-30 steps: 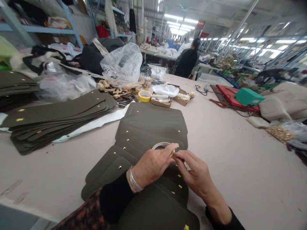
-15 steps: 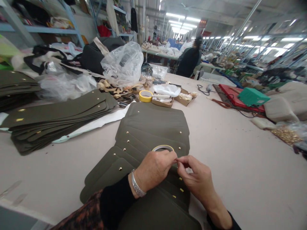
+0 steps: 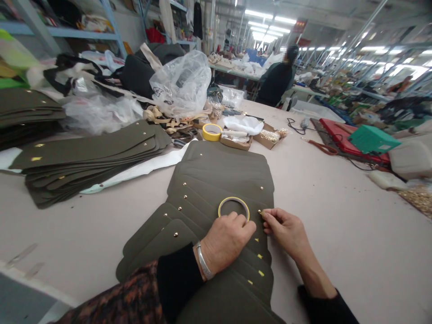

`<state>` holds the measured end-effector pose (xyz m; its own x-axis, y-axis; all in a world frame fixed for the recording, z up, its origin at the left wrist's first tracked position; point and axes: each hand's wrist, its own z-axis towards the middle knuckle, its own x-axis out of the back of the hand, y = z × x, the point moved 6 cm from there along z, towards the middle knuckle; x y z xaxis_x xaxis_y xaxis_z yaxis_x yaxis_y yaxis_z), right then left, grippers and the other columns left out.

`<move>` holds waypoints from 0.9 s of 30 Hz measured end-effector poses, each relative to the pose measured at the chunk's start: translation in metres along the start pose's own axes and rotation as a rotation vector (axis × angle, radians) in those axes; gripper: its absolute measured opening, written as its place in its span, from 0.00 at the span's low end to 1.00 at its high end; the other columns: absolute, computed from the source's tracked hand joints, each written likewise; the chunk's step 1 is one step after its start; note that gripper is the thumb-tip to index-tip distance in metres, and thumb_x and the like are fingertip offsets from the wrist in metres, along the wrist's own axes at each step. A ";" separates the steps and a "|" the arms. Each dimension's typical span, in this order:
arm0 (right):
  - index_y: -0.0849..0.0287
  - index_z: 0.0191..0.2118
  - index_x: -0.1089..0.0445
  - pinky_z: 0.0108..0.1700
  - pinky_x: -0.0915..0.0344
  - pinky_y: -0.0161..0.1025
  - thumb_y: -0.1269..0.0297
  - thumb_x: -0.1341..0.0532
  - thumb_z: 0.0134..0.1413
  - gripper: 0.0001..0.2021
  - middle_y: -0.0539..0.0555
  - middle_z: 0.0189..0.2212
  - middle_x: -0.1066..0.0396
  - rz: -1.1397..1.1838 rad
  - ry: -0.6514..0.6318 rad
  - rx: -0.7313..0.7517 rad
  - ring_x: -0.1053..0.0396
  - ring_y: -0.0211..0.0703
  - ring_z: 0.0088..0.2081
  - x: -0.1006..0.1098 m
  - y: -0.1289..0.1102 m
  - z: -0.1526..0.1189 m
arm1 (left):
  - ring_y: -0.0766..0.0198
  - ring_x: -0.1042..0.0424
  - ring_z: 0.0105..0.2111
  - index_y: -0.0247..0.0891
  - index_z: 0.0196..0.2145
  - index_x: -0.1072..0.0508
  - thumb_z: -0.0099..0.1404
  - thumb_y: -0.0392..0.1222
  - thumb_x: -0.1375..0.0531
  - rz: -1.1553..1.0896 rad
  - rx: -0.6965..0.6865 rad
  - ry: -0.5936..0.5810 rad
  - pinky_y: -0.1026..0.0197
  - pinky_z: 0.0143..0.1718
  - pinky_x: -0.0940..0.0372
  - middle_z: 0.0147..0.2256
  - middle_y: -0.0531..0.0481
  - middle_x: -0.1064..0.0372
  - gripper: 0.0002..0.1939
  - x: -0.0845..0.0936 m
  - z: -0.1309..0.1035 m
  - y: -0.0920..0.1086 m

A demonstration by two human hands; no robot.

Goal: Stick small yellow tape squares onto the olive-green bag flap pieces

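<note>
Overlapping olive-green panels (image 3: pixel 222 166) fan down the table in front of me, dotted with small gold studs along both sides. My left hand (image 3: pixel 231 236) is closed around the lower rim of a thin yellow tape roll (image 3: pixel 220 208), above the panels. At the right edge of the stack, my right hand (image 3: pixel 285 229) pinches a small piece of yellow tape (image 3: pixel 262 213) beside a gold stud (image 3: pixel 259 210). Several yellow tape bits (image 3: pixel 261 273) stick to the panels below that spot.
More olive panels (image 3: pixel 101 155) lie fanned out at the left. Behind the work stand a thicker yellow tape roll (image 3: pixel 212 132), a box of gold fittings (image 3: pixel 270 137) and clear plastic bags (image 3: pixel 185 83). A green box (image 3: pixel 373 139) rests on something red at the right. A person (image 3: pixel 276 81) sits farther back.
My hands have parted: the right moved away to the panels' right edge with a tape piece. The tape roll now shows more fully above my left hand. The view shifted slightly.
</note>
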<state>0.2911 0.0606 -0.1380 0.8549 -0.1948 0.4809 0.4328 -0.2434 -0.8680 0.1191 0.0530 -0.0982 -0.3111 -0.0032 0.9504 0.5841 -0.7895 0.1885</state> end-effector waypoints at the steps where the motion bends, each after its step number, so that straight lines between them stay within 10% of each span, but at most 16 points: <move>1: 0.61 0.33 0.26 0.26 0.29 0.36 0.50 0.39 0.49 0.17 0.53 0.23 0.26 -0.072 -0.004 0.037 0.29 0.40 0.23 -0.001 -0.004 0.000 | 0.59 0.35 0.34 0.38 0.35 0.37 0.69 0.35 0.49 0.003 0.003 -0.015 0.59 0.31 0.35 0.33 0.50 0.35 0.05 -0.002 0.000 0.000; 10: 0.57 0.29 0.29 0.32 0.35 0.38 0.62 0.46 0.54 0.10 0.53 0.26 0.24 -0.614 0.126 0.399 0.26 0.44 0.27 -0.012 -0.039 -0.001 | 0.59 0.37 0.34 0.38 0.34 0.37 0.69 0.35 0.48 -0.024 0.012 -0.051 0.58 0.32 0.35 0.34 0.50 0.36 0.04 -0.002 0.000 0.000; 15: 0.60 0.47 0.35 0.29 0.35 0.38 0.58 0.44 0.57 0.16 0.49 0.21 0.27 -0.656 0.186 0.394 0.28 0.44 0.24 0.002 -0.035 -0.003 | 0.58 0.37 0.35 0.38 0.35 0.37 0.69 0.34 0.50 -0.021 0.035 -0.054 0.58 0.31 0.35 0.35 0.49 0.36 0.05 -0.001 -0.003 -0.001; 21: 0.58 0.38 0.31 0.43 0.33 0.39 0.68 0.50 0.63 0.10 0.57 0.35 0.26 -0.773 0.022 0.831 0.28 0.43 0.37 -0.008 -0.047 -0.023 | 0.57 0.38 0.36 0.38 0.36 0.37 0.70 0.34 0.52 -0.006 0.027 -0.069 0.58 0.33 0.35 0.35 0.48 0.37 0.06 -0.003 0.000 -0.003; 27: 0.61 0.35 0.29 0.37 0.33 0.38 0.71 0.48 0.59 0.10 0.58 0.30 0.26 -0.911 0.055 0.574 0.27 0.45 0.32 -0.025 -0.043 -0.004 | 0.59 0.38 0.35 0.37 0.37 0.36 0.68 0.32 0.51 0.010 -0.004 -0.076 0.59 0.33 0.35 0.35 0.48 0.36 0.06 -0.002 0.003 -0.004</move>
<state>0.2499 0.0720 -0.1117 0.1353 -0.2112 0.9680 0.9817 0.1607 -0.1021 0.1196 0.0584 -0.0996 -0.2476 0.0353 0.9682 0.5841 -0.7918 0.1783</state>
